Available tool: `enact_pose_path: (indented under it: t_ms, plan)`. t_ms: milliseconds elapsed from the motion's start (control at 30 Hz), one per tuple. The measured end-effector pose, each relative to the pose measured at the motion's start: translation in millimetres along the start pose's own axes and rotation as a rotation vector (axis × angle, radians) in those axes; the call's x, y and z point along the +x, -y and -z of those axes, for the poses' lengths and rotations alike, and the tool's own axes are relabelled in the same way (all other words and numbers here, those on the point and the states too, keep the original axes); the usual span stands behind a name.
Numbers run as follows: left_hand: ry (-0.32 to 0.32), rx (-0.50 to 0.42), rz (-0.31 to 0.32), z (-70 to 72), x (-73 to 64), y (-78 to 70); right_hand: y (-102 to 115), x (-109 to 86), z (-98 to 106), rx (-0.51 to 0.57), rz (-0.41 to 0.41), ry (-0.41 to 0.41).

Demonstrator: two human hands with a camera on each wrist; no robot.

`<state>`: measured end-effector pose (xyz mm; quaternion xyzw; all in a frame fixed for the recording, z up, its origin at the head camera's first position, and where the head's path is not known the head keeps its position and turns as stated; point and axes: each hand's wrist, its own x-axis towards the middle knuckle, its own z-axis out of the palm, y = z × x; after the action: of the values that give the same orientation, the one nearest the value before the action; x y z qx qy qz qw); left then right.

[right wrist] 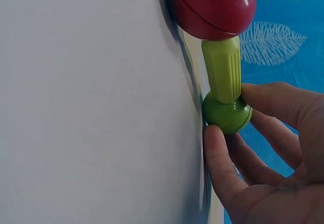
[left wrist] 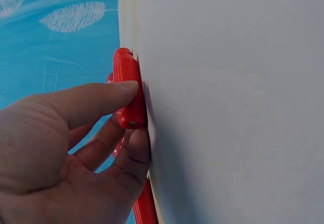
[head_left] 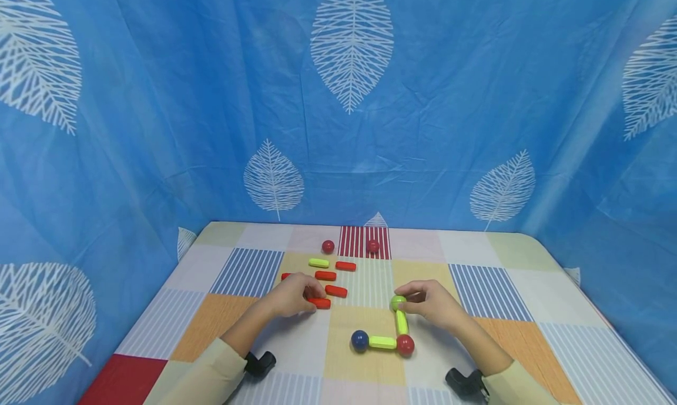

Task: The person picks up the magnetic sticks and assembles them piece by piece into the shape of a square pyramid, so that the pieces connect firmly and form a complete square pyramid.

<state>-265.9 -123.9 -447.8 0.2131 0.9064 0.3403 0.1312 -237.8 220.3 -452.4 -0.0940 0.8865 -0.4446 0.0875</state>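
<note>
Between thumb and fingers, my left hand (head_left: 292, 293) pinches a red rod (head_left: 321, 303) on the cloth; the left wrist view has the thumb across this ribbed rod (left wrist: 126, 69). My right hand (head_left: 436, 305) holds a green ball (head_left: 397, 302) with thumb and fingertips. That ball (right wrist: 225, 116) is joined to a yellow-green rod (head_left: 402, 323), whose other end meets a red ball (head_left: 405, 345). From the red ball a second yellow-green rod (head_left: 382, 342) runs left to a dark blue ball (head_left: 360, 341), making an L shape.
Several loose red rods, one of them a rod (head_left: 336, 291) beside my left fingers, lie with a yellow-green rod (head_left: 319, 263) farther back. Two red balls, a left one (head_left: 328, 247) and a right one (head_left: 372, 246), sit near the far edge. A blue leaf-print curtain (head_left: 423, 129) surrounds the patchwork-covered table (head_left: 365, 387).
</note>
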Motion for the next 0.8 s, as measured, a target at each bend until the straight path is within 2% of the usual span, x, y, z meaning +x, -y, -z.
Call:
enact_pose_path:
  t_ms: [367, 700, 800]
  plan:
    - [0.016, 0.014, -0.053, -0.2, 3.2, 2.2, -2.2, 1.7, 0.7, -0.003, 0.009, 0.006]
    - [-0.002, -0.035, -0.18, -7.4, 13.6, -10.0, -2.9, 2.7, 2.0, 0.013, 0.002, 0.017]
    - [0.001, -0.053, -0.196, -10.4, 19.3, -15.4, -2.9, 3.1, 2.2, 0.013, -0.003, 0.021]
